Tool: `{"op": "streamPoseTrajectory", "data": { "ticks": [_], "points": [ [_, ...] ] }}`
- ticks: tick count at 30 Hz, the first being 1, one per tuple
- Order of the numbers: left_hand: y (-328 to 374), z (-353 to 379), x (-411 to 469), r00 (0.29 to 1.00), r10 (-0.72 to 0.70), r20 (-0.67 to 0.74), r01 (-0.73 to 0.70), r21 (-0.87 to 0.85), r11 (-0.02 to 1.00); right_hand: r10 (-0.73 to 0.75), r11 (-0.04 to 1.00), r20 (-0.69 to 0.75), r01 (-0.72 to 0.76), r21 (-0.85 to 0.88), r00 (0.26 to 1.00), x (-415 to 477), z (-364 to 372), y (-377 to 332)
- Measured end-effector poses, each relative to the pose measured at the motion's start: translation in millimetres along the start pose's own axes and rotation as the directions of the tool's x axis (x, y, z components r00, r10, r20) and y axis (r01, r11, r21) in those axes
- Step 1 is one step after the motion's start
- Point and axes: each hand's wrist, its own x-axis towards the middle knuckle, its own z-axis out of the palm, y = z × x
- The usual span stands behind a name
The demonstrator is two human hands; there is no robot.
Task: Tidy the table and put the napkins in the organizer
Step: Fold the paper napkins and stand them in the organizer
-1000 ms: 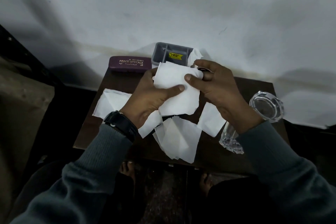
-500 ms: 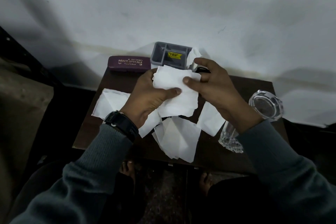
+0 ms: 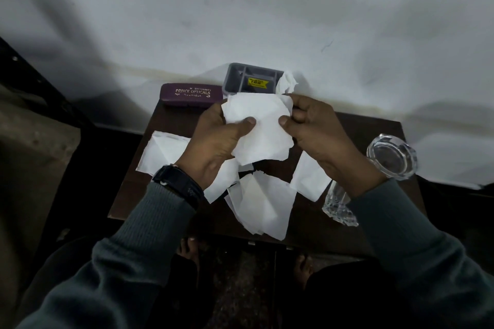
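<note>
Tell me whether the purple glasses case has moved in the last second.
No. The purple glasses case lies just left of the gray organizer, as before.

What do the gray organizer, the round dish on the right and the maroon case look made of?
The organizer: likely matte gray plastic, with moulded dividers and a dull, even surface. The round dish: clear thick glass, faceted and glinting. The case: maroon hard shell with gold lettering, perhaps plastic or leatherette; too dim to tell.

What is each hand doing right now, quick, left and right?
Left hand: grip closed round the crumpled white paper napkin, thumb on top.
Right hand: grip pinching that same napkin's right edge.
</note>
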Motion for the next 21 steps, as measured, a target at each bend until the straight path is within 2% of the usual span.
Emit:
{"op": "streamPoseTrajectory", "data": {
  "ticks": [3,5,9,11,14,18,21],
  "points": [
    [4,0,-3,0.998,0.006,0.062,-0.011,0.075,0.997,-0.043,0.993,0.036,0.047,-0.104,0.998,-1,2,0],
    [6,2,-5,0.994,-0.019,0.106,0.018,0.009,1.000,-0.069,0.992,0.002,0.069,-0.107,0.998,-1,2,-1],
    [10,4,-10,0.966,-0.120,0.228,0.174,-0.233,0.957,-0.130,0.992,-0.015,0.130,0.003,0.991,-6,6,-8],
    [10,3,-10,0.962,-0.146,0.229,0.201,-0.241,0.950,-0.142,0.988,0.002,0.141,0.060,0.990,-6,9,-8],
    [9,-3,-5,0.981,-0.139,0.133,0.162,-0.184,0.969,-0.125,0.984,0.007,0.123,0.129,0.992,-4,8,-7],
    [11,-3,-8,0.957,-0.162,0.239,0.217,-0.229,0.949,-0.120,0.967,0.090,0.096,0.236,0.989,-7,7,-8],
    [7,2,-8,0.953,-0.184,0.239,0.247,-0.269,0.931,-0.128,0.965,0.130,0.093,0.247,0.983,-7,6,-11]
  ]
}}
